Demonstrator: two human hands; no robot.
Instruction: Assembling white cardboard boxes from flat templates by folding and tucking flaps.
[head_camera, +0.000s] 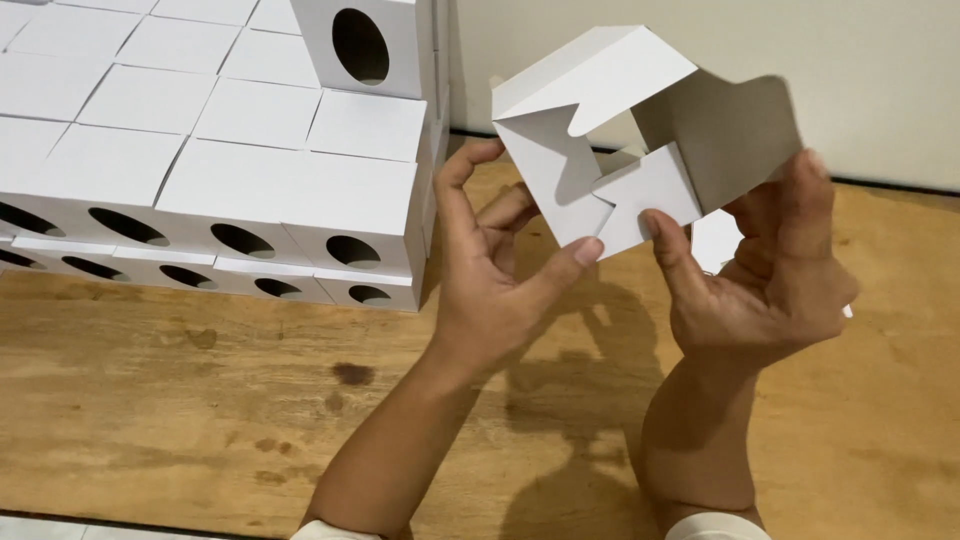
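Note:
A white cardboard box is held up above the wooden table, its interlocking bottom flaps facing me and partly folded in. My left hand grips its left lower side, thumb pressing on a flap edge and fingers curled behind. My right hand holds the right side, thumb on the lower flap and fingers up along the open side panel. The box's inside is visible as a shadowed gap between the flaps.
A stack of finished white boxes with oval cut-outs fills the upper left of the table in several rows and layers. A white wall stands behind. A flat white cardboard piece lies behind my right hand.

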